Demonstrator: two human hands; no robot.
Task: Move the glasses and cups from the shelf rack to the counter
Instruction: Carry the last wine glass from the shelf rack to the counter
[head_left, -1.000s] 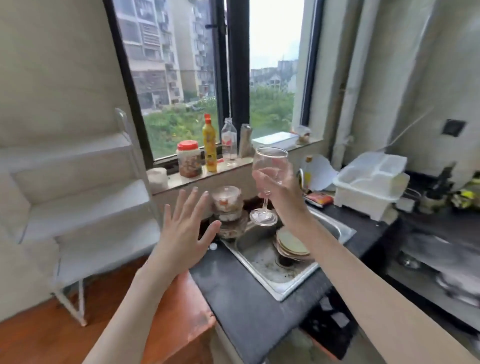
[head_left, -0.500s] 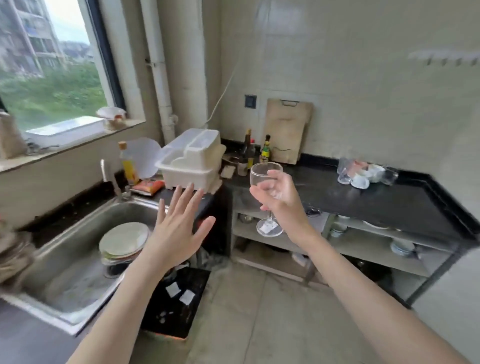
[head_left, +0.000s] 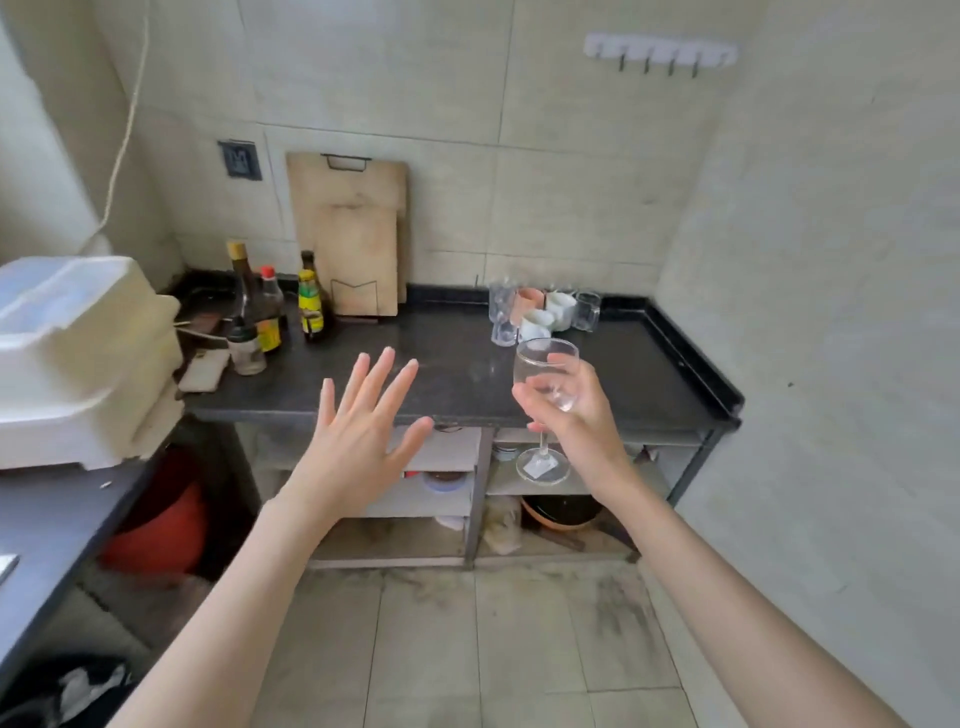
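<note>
My right hand (head_left: 574, 421) grips a clear stemmed wine glass (head_left: 545, 374) around its bowl, upright, its foot hanging in front of the counter's front edge. To its left my left hand (head_left: 358, 436) is spread flat with fingers apart and holds nothing. The black counter (head_left: 457, 374) runs across the view ahead. At its back right stands a cluster of clear glasses and white and pink cups (head_left: 543, 312). The shelf rack is out of view.
Sauce bottles (head_left: 270, 312) and a small jar stand at the counter's back left, wooden cutting boards (head_left: 353, 234) lean on the wall. A white plastic dish rack (head_left: 78, 358) sits at left. Open shelves with bowls and pans lie below the counter.
The view has swung right from the window and sink to the black counter. Both hands kept their pose, the right one still carrying the wine glass, now close to the counter.
</note>
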